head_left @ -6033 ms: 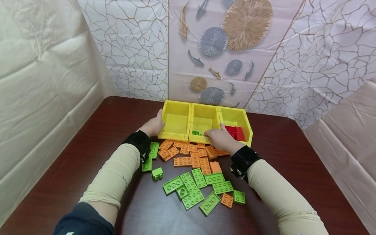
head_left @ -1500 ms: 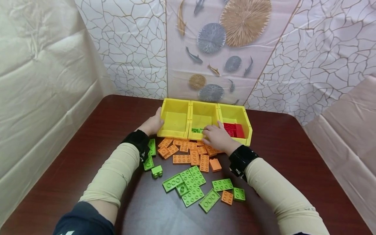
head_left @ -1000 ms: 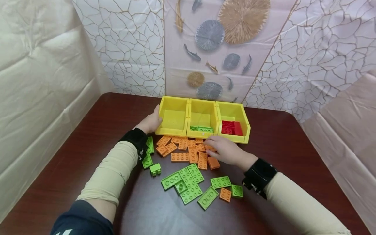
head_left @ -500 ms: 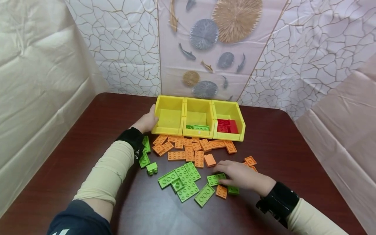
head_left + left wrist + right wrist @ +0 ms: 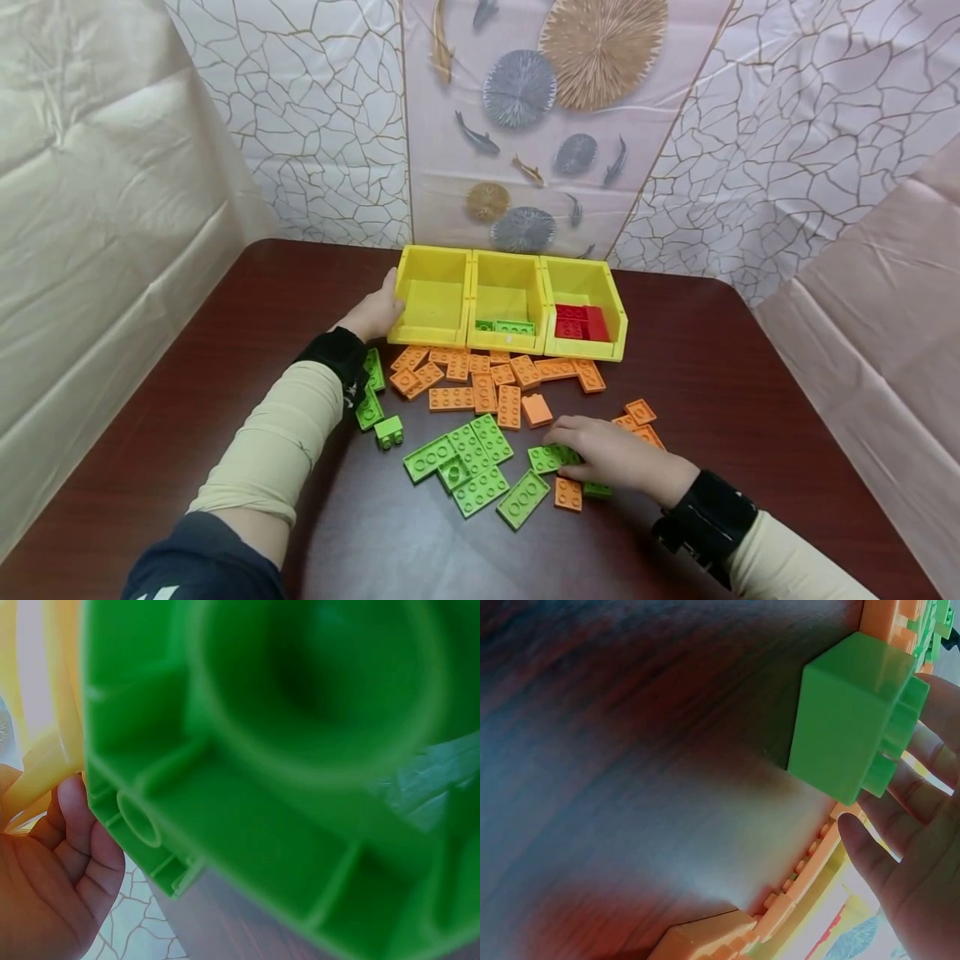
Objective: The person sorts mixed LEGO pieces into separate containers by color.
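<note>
And the right hand (image 5: 607, 452) has left the tray's middle compartment for a flat, studded green brick (image 5: 545, 459) on the table (image 5: 390, 542), beside a small orange brick (image 5: 567, 494)! Fingers and thumb straddle its end, half hiding it; whether they've clamped down, I can't tell. The left hand (image 5: 372, 315) still grips the yellow tray (image 5: 427, 337): green pieces (image 5: 514, 327) in the middle, red bricks (image 5: 581, 323) in the right compartment.
</note>
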Tool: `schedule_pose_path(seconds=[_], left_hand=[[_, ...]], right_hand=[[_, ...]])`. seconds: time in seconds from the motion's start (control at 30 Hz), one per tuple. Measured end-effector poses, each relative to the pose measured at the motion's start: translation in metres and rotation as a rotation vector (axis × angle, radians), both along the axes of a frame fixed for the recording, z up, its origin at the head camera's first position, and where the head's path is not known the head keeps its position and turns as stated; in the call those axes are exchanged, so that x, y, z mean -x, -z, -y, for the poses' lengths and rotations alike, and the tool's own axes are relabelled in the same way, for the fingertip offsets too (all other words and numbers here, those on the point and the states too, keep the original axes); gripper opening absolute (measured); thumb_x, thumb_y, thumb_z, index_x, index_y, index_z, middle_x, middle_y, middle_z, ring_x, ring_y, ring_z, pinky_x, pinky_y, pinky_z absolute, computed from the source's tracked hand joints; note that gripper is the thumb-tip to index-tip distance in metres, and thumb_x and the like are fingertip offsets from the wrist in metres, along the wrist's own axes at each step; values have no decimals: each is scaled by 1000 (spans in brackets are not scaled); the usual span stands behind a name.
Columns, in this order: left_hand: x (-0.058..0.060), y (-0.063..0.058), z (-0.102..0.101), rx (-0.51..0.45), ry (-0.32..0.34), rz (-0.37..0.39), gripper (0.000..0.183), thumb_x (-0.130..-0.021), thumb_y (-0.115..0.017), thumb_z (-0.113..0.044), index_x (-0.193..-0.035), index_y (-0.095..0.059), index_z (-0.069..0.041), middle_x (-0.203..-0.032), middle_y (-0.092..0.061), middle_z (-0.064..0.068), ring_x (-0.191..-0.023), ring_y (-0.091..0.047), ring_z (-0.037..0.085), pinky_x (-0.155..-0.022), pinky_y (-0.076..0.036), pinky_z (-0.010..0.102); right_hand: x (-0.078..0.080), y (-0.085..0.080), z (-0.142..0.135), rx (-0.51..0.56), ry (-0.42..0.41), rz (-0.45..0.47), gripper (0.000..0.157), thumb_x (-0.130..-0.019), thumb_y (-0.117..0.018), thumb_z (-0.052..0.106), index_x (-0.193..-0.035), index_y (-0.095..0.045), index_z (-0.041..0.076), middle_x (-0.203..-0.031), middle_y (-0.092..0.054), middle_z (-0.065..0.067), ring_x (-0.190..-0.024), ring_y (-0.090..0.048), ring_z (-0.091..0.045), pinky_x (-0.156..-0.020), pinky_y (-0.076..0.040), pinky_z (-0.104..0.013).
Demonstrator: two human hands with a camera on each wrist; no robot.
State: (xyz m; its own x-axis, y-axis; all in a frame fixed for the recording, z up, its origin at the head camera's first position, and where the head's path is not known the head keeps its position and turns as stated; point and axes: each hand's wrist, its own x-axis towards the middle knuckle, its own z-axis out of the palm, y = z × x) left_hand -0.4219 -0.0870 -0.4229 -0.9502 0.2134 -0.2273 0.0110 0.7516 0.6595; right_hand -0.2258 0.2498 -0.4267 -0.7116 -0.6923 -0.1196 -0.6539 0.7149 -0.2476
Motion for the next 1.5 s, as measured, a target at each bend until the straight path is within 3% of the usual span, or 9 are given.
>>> schedule_pose_path(seconds=[0.17, 0.33, 0.7, 0.9, 1.13, 1.3, 1.5], left_hand=[[1, -1, 1, -2, 0, -9, 65, -102, -30, -22, -147, 16, -19, -120, -50, 20, -97, -54, 27, -89, -40, 41], [1, -3, 3, 2, -11, -9, 65, -102, -29, -22, -147, 17, -19, -120, -50, 19, -97, -54, 26, -89, -40, 41], [2, -1, 4, 3, -9, 5, 64, -102, -29, -21, -147, 17, -20, -122, -50, 20, -97, -55, 26, -88, -41, 41], [3, 3, 4, -8, 3, 9, 65, -102, -29, -21, -147, 17, -21, -120, -51, 20, -98, -55, 26, -88, -41, 41], [1, 5, 3, -20, -9, 30, 65, -102, -30, -21, -148, 16, -21, -117, -51, 18, -96, -55, 26, -88, -41, 41], [0, 4, 2, -28, -9, 29, 65, -102, -31, -21, -148, 15, -22, -117, -52, 17, -96, -55, 25, -88, -41, 41], [-1, 1, 3, -13, -6, 13, 65, -102, -31, -22, -148, 15, -20, -116, -53, 19, -96, -56, 26, -87, -42, 41]], right_hand=[[3, -7, 2, 41, -7, -32, 29, -84, -70, 21, -111, -64, 14, -102, -57, 6, -89, -54, -6, -74, -48, -28], [15, -18, 6, 77, -4, -127, 32, -81, -72, 19, -111, -64, 12, -100, -58, 3, -86, -55, -9, -69, -48, -28], [66, -33, 23, 51, 170, -202, 38, -81, -72, 20, -116, -62, 7, -106, -60, -5, -94, -57, -18, -78, -48, -35], [92, -38, 34, 40, 216, -266, 40, -82, -72, 22, -116, -62, 4, -106, -60, -10, -94, -58, -23, -81, -47, -38], [115, -33, 42, -6, 238, -365, 38, -83, -71, 27, -113, -63, 5, -102, -61, -10, -92, -57, -24, -88, -41, -43], [125, -30, 44, -21, 256, -379, 38, -84, -70, 28, -114, -63, 6, -104, -60, -9, -98, -56, -25, -98, -31, -51], [133, -29, 46, -45, 289, -371, 37, -84, -70, 25, -114, -63, 6, -104, -60, -10, -99, -56, -26, -101, -26, -55]])
